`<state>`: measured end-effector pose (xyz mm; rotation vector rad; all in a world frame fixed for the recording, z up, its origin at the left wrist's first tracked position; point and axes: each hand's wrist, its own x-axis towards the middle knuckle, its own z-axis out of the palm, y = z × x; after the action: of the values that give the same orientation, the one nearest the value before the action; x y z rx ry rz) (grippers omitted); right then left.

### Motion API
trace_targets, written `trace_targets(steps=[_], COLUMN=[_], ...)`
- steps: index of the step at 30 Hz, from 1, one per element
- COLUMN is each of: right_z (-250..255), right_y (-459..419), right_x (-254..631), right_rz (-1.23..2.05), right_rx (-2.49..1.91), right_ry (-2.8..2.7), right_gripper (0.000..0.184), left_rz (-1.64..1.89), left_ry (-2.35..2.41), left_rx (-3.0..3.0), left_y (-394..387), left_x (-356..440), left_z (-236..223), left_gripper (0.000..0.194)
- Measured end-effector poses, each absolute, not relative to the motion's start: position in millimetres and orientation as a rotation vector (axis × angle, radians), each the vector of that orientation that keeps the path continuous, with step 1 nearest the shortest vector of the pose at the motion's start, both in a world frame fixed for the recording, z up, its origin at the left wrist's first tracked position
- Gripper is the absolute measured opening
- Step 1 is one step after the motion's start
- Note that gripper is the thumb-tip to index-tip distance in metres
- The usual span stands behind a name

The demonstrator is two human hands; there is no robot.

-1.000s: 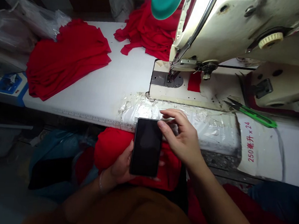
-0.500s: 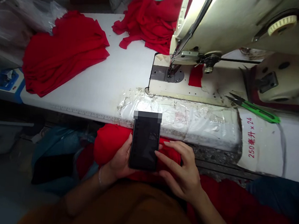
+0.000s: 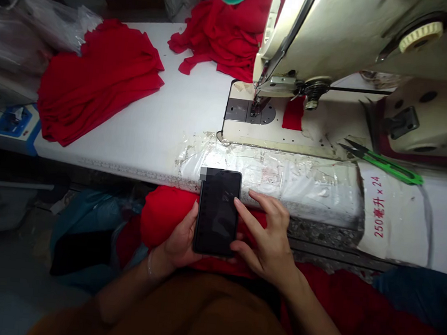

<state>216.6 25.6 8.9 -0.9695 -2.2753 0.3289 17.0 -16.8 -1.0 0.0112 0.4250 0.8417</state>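
Note:
A black smartphone [image 3: 217,220] with a dark screen is held upright over my lap, close to the table's front edge. My left hand [image 3: 181,237] is wrapped round its left side and underside, the thumb along the edge. At the phone's right edge, my right hand [image 3: 270,236] has its fingers apart, with the index fingertip over or touching the screen's right side. Bunched red fabric [image 3: 166,215] lies on my lap beneath the phone and both hands.
A sewing machine [image 3: 340,46] stands at the right of the white table [image 3: 130,142]. Green thread snips [image 3: 391,166] lie by its base. A folded red fabric stack [image 3: 100,80] sits at left, another red heap [image 3: 225,34] behind. Printed cardboard [image 3: 394,217] covers the right front edge.
My right hand has shifted slightly up and left, and its index fingertip has moved higher along the screen. The left hand and phone stay nearly in place.

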Motion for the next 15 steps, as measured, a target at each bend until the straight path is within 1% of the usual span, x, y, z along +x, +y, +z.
trace_targets(steps=[15], right_z=[2.1], right_y=[21.5], right_x=[218.7], right_rz=[0.344], right_rx=[-0.959], right_ry=[-2.252], right_gripper=[0.058], left_rz=[0.828], left_ry=[0.427], left_rx=[0.004], left_y=[-16.7], left_x=[16.7], left_z=[-1.5], left_gripper=[0.077])
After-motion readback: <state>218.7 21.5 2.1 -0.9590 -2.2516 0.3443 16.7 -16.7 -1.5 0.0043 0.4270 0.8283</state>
